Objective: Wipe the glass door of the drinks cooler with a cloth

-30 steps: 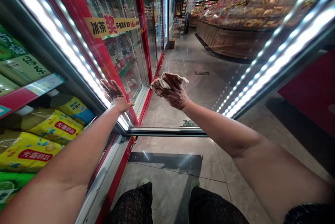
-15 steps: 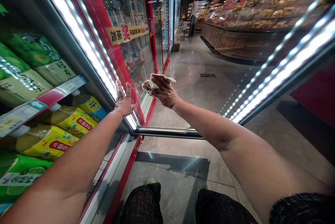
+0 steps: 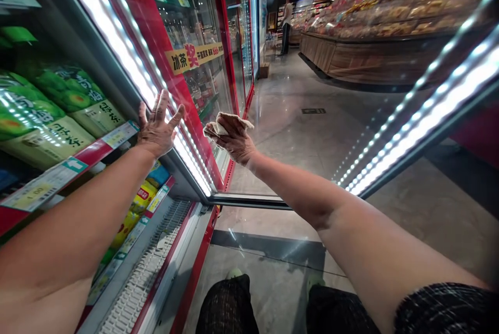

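A folded beige cloth [image 3: 230,123] is under my right hand [image 3: 238,144], whose fingers press it flat toward the pane of the glass door [image 3: 253,200]. That door stands swung out in front of me, framed in dark metal with bright light strips along its sides. My left hand [image 3: 158,125] has its fingers spread over the door's left edge, beside the lit strip [image 3: 128,63]. It holds nothing. Whether its palm touches the frame cannot be seen.
At left, a cooler shelf [image 3: 50,183] with price tags carries green-and-cream drink packs [image 3: 78,97]; yellow packages [image 3: 144,196] sit below. More red-framed coolers [image 3: 224,22] line the aisle. A wooden display stand [image 3: 335,58] heaped with packaged goods is at right. A person [image 3: 287,27] stands far back.
My left hand has moved up and left along the door's edge. My right hand and the cloth have shifted slightly left and down. The view has moved a little.
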`<state>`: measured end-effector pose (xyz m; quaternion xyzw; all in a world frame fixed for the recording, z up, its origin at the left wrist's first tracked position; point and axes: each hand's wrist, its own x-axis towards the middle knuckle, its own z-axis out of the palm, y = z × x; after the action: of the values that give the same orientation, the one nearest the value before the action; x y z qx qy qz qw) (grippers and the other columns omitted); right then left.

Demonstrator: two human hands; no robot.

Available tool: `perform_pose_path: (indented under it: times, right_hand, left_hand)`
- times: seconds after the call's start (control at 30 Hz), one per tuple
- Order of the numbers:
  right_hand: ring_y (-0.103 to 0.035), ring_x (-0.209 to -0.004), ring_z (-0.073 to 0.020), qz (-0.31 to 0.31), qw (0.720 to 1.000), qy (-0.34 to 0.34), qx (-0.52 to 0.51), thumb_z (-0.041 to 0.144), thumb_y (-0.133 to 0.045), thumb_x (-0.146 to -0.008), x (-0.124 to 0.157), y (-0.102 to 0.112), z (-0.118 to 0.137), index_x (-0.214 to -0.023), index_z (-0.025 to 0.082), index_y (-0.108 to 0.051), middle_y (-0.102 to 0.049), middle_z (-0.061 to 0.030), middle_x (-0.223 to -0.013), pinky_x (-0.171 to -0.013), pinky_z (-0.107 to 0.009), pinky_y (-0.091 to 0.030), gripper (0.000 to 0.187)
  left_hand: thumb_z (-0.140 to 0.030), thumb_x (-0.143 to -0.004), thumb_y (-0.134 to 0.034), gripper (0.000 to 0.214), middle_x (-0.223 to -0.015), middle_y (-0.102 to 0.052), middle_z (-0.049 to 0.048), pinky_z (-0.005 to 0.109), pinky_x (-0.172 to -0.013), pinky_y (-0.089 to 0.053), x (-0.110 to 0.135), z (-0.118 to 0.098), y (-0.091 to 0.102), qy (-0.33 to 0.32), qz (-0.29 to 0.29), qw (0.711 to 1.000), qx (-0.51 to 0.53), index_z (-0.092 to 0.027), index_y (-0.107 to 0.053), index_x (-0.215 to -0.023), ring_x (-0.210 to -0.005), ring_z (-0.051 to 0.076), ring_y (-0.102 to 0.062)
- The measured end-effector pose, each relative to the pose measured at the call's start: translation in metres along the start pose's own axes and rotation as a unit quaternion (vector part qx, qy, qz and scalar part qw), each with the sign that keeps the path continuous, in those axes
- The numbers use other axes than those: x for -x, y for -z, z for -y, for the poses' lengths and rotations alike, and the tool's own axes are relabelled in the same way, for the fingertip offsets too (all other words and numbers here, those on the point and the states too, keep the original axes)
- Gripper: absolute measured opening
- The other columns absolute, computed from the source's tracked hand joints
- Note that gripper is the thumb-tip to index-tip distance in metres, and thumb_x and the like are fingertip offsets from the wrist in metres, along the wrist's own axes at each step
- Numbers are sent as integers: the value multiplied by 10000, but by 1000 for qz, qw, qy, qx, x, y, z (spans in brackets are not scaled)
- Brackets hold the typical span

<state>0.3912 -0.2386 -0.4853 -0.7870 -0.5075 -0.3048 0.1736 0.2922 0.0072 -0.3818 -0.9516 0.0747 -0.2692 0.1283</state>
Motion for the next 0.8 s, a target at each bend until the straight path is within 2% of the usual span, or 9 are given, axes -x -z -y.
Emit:
perform_pose_path:
  times: [0.13,0.2,0.33,0.43,0.63,0.7,0.8]
  right_hand:
    - [-281,-1544,-197,53,998,26,-28,206,-427,-1047,10,-15,6,-1481,281,-518,-315,-42,-1648,-1299,-472,-247,449]
    - [-296,-1538,-196,73,996,36,-37,216,-441,-1044,8,-17,9,-1483,254,-518,-307,-63,-1651,-1297,-451,-258,447]
    - [-266,-1550,-189,48,998,30,-42,182,-434,-1036,-15,-19,19,-1502,297,-487,-322,-16,-1649,-1320,-480,-164,482]
    - [-240,-1559,-206,31,998,8,-49,176,-446,-1025,-22,-34,29,-1481,294,-519,-336,-8,-1640,-1325,-502,-113,477]
    - [-322,-1525,-161,127,990,17,-51,183,-416,-1028,-6,-75,41,-1452,227,-550,-339,-39,-1631,-1288,-382,-269,447]
    - [-334,-1518,-148,117,991,35,-53,178,-415,-1024,-15,-80,42,-1451,233,-546,-380,-27,-1618,-1290,-370,-261,450]
    - [-246,-1552,-167,58,996,47,-57,216,-392,-1041,-38,-81,45,-1486,205,-498,-321,-52,-1649,-1314,-416,-178,457]
  left_hand:
    - [-209,-977,-481,686,-1687,188,105,651,-1212,55,-3,2,-6,-6,-1,1000,1,-287,-221,-1607,-1570,272,123]
    - [-219,-989,-462,660,-1689,183,104,652,-1212,48,-1,1,-8,-10,-9,1000,-2,-285,-231,-1603,-1572,266,112]
    - [-80,-965,-358,692,-1691,170,102,645,-1220,40,-1,1,-5,0,8,1000,-4,-304,-224,-1606,-1569,244,126]
    - [-50,-945,-344,728,-1692,172,95,635,-1225,48,-1,0,-2,8,22,1000,-1,-325,-219,-1607,-1564,232,145]
    - [-22,-925,-348,767,-1688,177,116,658,-1214,33,-2,0,2,7,47,999,3,-325,-196,-1613,-1560,254,159]
    - [-18,-922,-350,779,-1685,185,118,663,-1212,34,-3,0,3,13,57,998,0,-331,-180,-1615,-1558,255,166]
    - [-47,-927,-402,788,-1687,176,124,665,-1213,32,-4,-1,5,16,63,998,-4,-335,-159,-1618,-1560,259,160]
